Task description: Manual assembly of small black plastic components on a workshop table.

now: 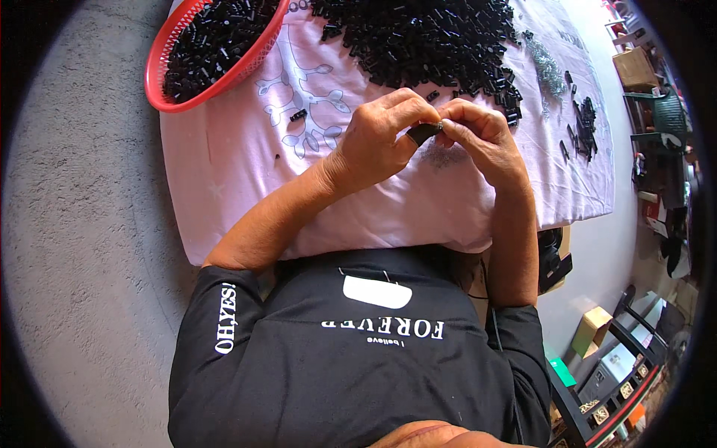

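My left hand [377,138] and my right hand [489,142] meet above the pale pink cloth, fingertips pinched together. A black cover [423,133] wraps what looks like my left thumb. Between the fingertips is a tiny piece, too small and too hidden for me to name. Just below my hands lies a patch of fine grey metal bits [445,156]. Right beyond them spreads a large heap of small black plastic parts [426,45], some loose at its near edge. One black part [299,116] lies apart on the cloth to the left.
A red plastic basket [154,78] full of similar black parts stands at the far left of the cloth-covered table [224,201]. To the right are a scatter of small silvery pieces [545,67] and a small group of black parts [586,127]. Boxes and furniture line the right side.
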`<state>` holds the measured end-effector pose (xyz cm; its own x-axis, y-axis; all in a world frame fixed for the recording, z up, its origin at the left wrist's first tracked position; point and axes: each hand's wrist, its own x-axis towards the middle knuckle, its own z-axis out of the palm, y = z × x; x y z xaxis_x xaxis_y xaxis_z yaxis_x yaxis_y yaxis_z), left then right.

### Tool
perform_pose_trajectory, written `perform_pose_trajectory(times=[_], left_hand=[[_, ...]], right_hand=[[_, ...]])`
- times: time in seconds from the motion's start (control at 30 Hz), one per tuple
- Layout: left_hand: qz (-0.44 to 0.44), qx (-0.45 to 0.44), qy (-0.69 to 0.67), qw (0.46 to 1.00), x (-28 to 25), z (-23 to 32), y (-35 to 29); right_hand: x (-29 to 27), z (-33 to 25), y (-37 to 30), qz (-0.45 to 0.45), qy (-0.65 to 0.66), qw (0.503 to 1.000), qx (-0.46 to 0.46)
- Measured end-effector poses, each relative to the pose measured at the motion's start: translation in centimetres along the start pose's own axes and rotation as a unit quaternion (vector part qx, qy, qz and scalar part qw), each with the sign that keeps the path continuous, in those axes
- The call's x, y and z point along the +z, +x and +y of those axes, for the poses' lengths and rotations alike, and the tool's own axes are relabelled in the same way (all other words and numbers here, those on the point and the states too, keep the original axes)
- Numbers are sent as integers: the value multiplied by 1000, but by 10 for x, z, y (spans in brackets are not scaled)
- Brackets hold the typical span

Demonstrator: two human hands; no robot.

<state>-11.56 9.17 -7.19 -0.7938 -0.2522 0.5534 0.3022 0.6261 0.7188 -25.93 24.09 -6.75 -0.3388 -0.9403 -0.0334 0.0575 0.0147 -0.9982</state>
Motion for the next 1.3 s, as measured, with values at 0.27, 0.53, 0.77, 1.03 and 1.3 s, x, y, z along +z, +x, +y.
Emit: perform_pose_trajectory(times=[0.27,0.53,0.77,1.03,1.3], left_hand=[[-25,-53,7,998,-3,8,1],[-23,-137,11,990,1,11,-1],[-32,-199,-52,978,-1,7,0],[-41,-103,-54,992,-4,10,4],[-31,-124,-27,991,-3,5,1]], right_hand=[[2,5,0,7,-22,1000,-14],[5,8,2,2,-46,999,-30],[4,2,1,5,-46,999,-16],[0,5,0,19,-40,999,-3],[3,3,0,20,-33,999,-18]])
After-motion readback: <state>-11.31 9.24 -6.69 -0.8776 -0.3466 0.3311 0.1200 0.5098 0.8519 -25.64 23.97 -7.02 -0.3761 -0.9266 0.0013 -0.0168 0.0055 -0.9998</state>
